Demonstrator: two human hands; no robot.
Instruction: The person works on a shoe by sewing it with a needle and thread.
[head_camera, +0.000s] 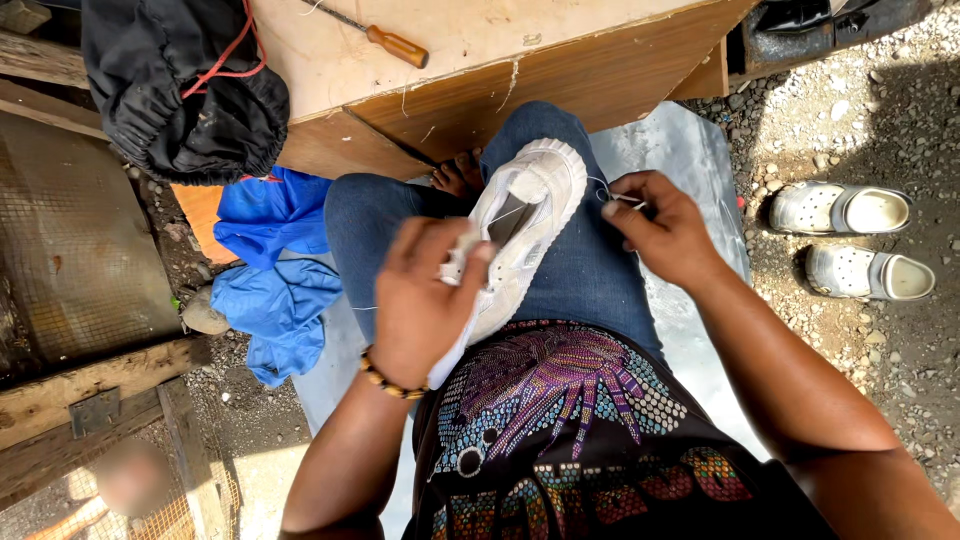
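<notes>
We sit on a grey sheet laid over gravel, with a wooden bench at the far side and wire mesh at the left. A black bag hangs off the bench's left corner, with blue cloth on the ground below it. A white shoe lies on our lap across the jeans, its long axis running from near left to far right, toe pointing away. Our left hand is closed around the shoe's near end. Our right hand, just right of the toe, pinches a thin white thread that runs to the shoe's edge. Two pale clogs sit on the gravel at the right. A screwdriver rests on the bench.
</notes>
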